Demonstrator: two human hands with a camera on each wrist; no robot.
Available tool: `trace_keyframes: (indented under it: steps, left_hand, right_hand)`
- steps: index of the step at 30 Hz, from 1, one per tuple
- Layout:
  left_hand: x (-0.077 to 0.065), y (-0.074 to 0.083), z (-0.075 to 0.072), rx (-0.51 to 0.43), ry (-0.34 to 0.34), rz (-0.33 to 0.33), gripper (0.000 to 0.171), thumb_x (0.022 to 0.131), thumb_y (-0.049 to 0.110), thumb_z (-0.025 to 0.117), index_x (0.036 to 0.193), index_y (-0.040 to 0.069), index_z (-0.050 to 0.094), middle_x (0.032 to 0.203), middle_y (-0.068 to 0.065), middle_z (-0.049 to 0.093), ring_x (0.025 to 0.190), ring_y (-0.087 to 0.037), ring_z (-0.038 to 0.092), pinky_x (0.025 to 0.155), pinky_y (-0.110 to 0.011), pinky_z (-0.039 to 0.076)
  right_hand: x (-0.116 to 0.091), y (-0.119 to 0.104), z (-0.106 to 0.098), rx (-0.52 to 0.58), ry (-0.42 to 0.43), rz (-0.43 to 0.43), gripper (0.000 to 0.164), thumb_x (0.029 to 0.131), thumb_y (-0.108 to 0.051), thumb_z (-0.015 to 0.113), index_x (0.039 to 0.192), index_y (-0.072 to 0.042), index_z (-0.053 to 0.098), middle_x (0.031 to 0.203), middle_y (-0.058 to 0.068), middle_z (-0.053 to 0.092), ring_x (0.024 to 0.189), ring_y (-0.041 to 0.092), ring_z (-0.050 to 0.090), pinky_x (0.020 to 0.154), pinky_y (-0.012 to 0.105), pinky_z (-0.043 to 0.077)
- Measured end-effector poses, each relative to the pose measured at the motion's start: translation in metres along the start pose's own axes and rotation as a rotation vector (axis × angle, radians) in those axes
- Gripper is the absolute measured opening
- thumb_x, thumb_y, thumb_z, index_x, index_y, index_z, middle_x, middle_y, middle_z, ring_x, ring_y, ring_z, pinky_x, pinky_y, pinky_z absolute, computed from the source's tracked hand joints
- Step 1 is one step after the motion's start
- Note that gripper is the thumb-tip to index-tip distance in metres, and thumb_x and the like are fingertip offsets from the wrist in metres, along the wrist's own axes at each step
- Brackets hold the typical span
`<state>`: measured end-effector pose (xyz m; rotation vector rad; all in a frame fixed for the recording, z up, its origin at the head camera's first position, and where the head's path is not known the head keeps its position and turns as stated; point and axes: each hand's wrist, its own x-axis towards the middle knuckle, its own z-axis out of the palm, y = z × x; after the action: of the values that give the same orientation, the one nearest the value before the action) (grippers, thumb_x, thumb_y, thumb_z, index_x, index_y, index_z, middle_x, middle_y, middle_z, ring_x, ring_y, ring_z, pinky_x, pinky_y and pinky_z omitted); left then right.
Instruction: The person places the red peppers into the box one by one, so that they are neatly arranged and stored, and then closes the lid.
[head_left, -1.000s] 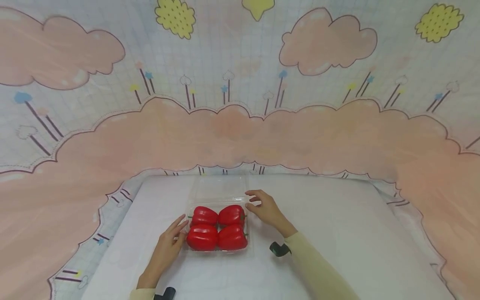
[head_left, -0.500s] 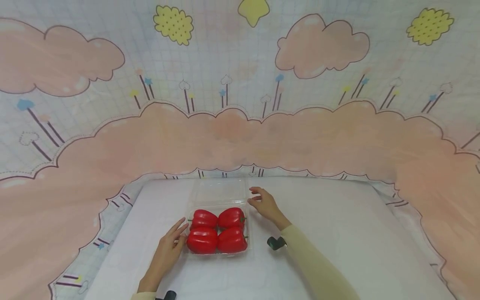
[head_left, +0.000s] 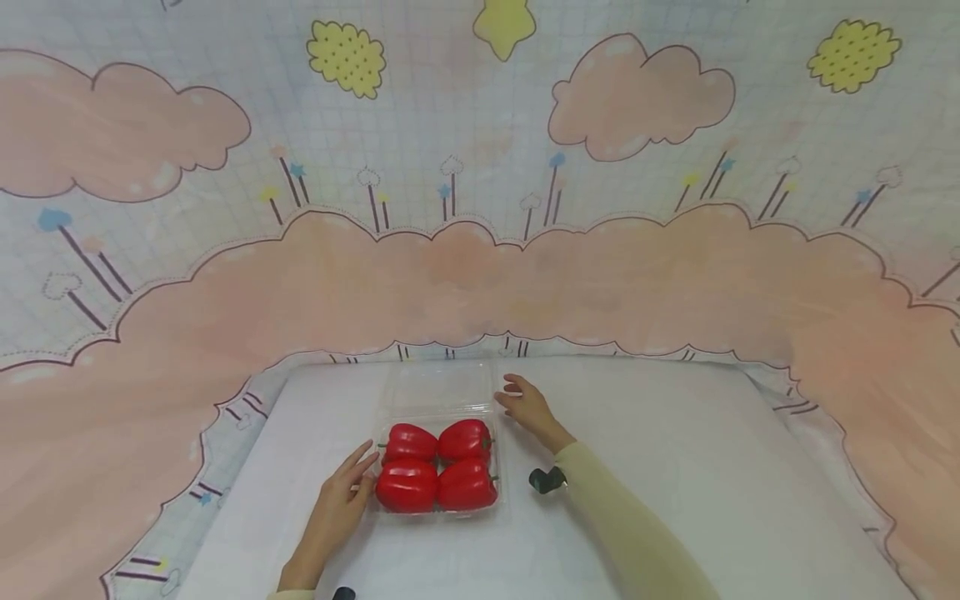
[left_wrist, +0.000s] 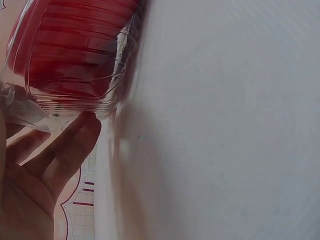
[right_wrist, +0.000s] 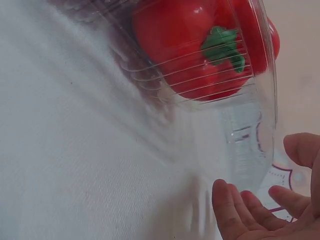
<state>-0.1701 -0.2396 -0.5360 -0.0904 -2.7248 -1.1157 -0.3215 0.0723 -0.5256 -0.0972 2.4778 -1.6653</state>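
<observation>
Several red bell peppers (head_left: 406, 486) sit in a clear plastic clamshell box (head_left: 442, 514) on the table. Its lid (head_left: 438, 388) is hinged back, away from the person. My left hand (head_left: 337, 502) is at the box's left side, fingers extended; in the left wrist view the fingertips (left_wrist: 89, 131) touch the ridged plastic wall. Beside the lid's right edge, near the hinge, is my right hand (head_left: 529, 408). From the right wrist, thumb and fingers (right_wrist: 225, 202) are spread apart with nothing gripped between them; whether they touch the lid I cannot tell.
A white cloth covers the table (head_left: 697, 467). Behind it hangs a backdrop (head_left: 465, 279) printed with pink clouds and yellow shapes. A dark wrist camera mount (head_left: 547, 480) sticks out from the right sleeve (head_left: 615, 517).
My right hand has shifted slightly away from the person, along the lid's edge. The left hand stays at the box's side. The whole head view has drifted slightly downward.
</observation>
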Motion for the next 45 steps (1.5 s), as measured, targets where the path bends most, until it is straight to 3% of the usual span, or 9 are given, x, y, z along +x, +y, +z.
trace_keyframes:
  steps: [6, 13, 19, 25, 38, 45]
  left_hand:
    - [-0.002, 0.002, 0.002, -0.012, 0.021, 0.019, 0.039, 0.095, 0.004, 0.057, 0.134, 0.003, 0.059, 0.151, -0.015, 0.047, 0.105, -0.032, 0.070, 0.078, -0.028, 0.062]
    - [-0.002, 0.002, 0.001, -0.005, 0.004, -0.009, 0.039, 0.096, 0.007, 0.056, 0.136, 0.005, 0.058, 0.152, -0.014, 0.045, 0.109, -0.031, 0.069, 0.080, -0.028, 0.061]
    - [-0.001, 0.001, 0.001, -0.020, 0.012, 0.017, 0.040, 0.096, 0.005, 0.057, 0.136, 0.005, 0.058, 0.152, -0.014, 0.046, 0.106, -0.031, 0.070, 0.078, -0.029, 0.062]
    - [-0.001, 0.000, 0.002, -0.018, 0.006, 0.012, 0.040, 0.096, 0.005, 0.058, 0.136, 0.005, 0.058, 0.152, -0.013, 0.046, 0.107, -0.031, 0.070, 0.079, -0.028, 0.062]
    - [0.000, 0.001, 0.000, -0.006, 0.017, 0.010, 0.039, 0.097, 0.006, 0.057, 0.136, 0.005, 0.058, 0.152, -0.014, 0.045, 0.110, -0.033, 0.069, 0.080, -0.030, 0.062]
    - [-0.001, 0.001, 0.001, 0.001, 0.010, 0.000, 0.039, 0.097, 0.006, 0.055, 0.136, 0.004, 0.058, 0.153, -0.014, 0.044, 0.110, -0.033, 0.068, 0.079, -0.029, 0.062]
  right_hand:
    - [0.004, 0.004, 0.001, 0.056, -0.005, -0.003, 0.048, 0.097, -0.019, 0.058, 0.139, 0.001, 0.048, 0.128, 0.024, 0.061, 0.107, 0.032, 0.067, 0.090, 0.037, 0.060]
    - [0.012, 0.007, 0.003, 0.103, -0.025, 0.005, 0.040, 0.096, -0.014, 0.057, 0.131, 0.005, 0.056, 0.119, 0.022, 0.067, 0.099, 0.025, 0.069, 0.089, 0.035, 0.060]
    - [0.013, 0.004, 0.003, 0.153, -0.047, 0.056, 0.045, 0.096, -0.022, 0.056, 0.136, -0.001, 0.054, 0.125, 0.020, 0.064, 0.103, 0.024, 0.069, 0.097, 0.038, 0.057]
    - [0.012, 0.001, 0.003, 0.214, -0.049, 0.090, 0.046, 0.095, -0.017, 0.058, 0.138, -0.001, 0.052, 0.122, 0.020, 0.066, 0.103, 0.023, 0.068, 0.098, 0.038, 0.057]
    - [0.013, -0.017, 0.000, 0.272, -0.008, 0.031, 0.043, 0.093, -0.009, 0.062, 0.135, -0.003, 0.052, 0.132, 0.020, 0.061, 0.114, 0.031, 0.064, 0.096, 0.037, 0.058]
    - [0.007, -0.022, -0.006, 0.253, -0.009, 0.004, 0.038, 0.092, -0.012, 0.064, 0.129, -0.009, 0.056, 0.133, 0.014, 0.062, 0.117, 0.025, 0.063, 0.101, 0.038, 0.055]
